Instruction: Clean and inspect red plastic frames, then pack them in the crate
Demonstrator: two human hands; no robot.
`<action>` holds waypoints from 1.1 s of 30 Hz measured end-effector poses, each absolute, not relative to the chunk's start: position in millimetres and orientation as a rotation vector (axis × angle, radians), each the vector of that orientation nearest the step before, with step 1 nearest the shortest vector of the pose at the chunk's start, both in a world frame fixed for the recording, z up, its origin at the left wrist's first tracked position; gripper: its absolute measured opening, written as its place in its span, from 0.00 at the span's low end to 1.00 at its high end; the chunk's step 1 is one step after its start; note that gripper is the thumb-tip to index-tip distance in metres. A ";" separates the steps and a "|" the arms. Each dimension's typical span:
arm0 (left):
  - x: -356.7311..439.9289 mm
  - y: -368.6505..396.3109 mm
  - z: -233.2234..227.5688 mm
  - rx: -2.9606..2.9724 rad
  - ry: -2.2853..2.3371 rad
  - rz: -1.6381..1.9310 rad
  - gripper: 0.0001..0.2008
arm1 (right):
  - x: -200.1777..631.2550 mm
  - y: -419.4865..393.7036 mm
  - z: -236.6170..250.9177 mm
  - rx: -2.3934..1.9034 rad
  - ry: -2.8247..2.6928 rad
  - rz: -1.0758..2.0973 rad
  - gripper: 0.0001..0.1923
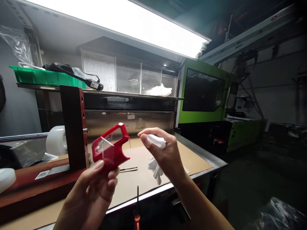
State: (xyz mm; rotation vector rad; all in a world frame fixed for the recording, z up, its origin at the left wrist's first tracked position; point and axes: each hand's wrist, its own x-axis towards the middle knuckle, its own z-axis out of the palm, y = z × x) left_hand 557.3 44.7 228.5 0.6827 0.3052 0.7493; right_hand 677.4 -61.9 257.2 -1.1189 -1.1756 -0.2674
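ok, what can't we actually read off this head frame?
- Lower part of the red plastic housing with clear window: covered by the left hand, head view.
- White cloth: mostly hidden by the right hand; its kind is unclear.
- Printed sheets on the back panel: too small and glared to read.
- White roll: cut off by the dark red wooden post.

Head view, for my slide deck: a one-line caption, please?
Left hand holds a red plastic part while right hand grips a white cloth above the workbench.
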 end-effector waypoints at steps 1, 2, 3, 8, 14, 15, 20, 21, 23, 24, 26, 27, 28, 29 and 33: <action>555.7 45.7 227.5 0.666 0.268 0.722 0.07 | 678.4 -59.7 260.1 -1.077 -1.149 -0.162 0.07; 554.9 47.1 226.0 0.651 0.227 0.697 0.06 | 678.7 -57.1 262.8 -1.032 -1.134 -0.063 0.09; 554.7 48.8 224.2 0.637 0.193 0.675 0.05 | 678.1 -54.6 265.2 -0.988 -1.125 0.026 0.11; 556.7 56.4 216.2 0.623 0.119 0.635 0.06 | 668.0 -46.1 273.8 -0.914 -1.133 0.276 0.15; 554.3 55.3 216.0 0.626 0.117 0.609 0.08 | 658.1 -49.3 278.0 -0.943 -1.153 0.362 0.08; 554.1 55.0 216.0 0.619 0.115 0.607 0.08 | 656.9 -50.7 278.3 -0.953 -1.150 0.359 0.06; 554.1 52.5 217.4 0.581 0.090 0.596 0.09 | 653.6 -55.7 277.3 -1.006 -1.204 0.295 0.05; 554.0 51.2 218.4 0.575 0.089 0.593 0.08 | 653.3 -55.7 276.7 -1.026 -1.222 0.264 0.06; 553.7 48.3 220.6 0.571 0.094 0.590 0.07 | 653.1 -55.2 275.5 -1.082 -1.239 0.186 0.06; 553.4 46.9 221.6 0.573 0.097 0.590 0.07 | 653.0 -54.8 275.0 -1.104 -1.237 0.146 0.05; 552.6 45.4 222.1 0.582 0.101 0.600 0.08 | 653.2 -53.9 274.4 -1.110 -1.217 0.108 0.03; 552.1 45.5 221.7 0.597 0.103 0.611 0.08 | 653.6 -53.4 274.2 -1.095 -1.196 0.128 0.03; 551.6 45.9 221.0 0.618 0.121 0.629 0.07 | 654.3 -52.6 273.9 -1.067 -1.166 0.170 0.03; 551.2 46.5 220.3 0.649 0.153 0.646 0.07 | 655.4 -51.6 273.5 -1.033 -1.133 0.234 0.05; 551.4 44.3 229.2 0.842 0.268 0.696 0.10 | 661.3 -43.9 271.9 -0.800 -1.033 0.572 0.11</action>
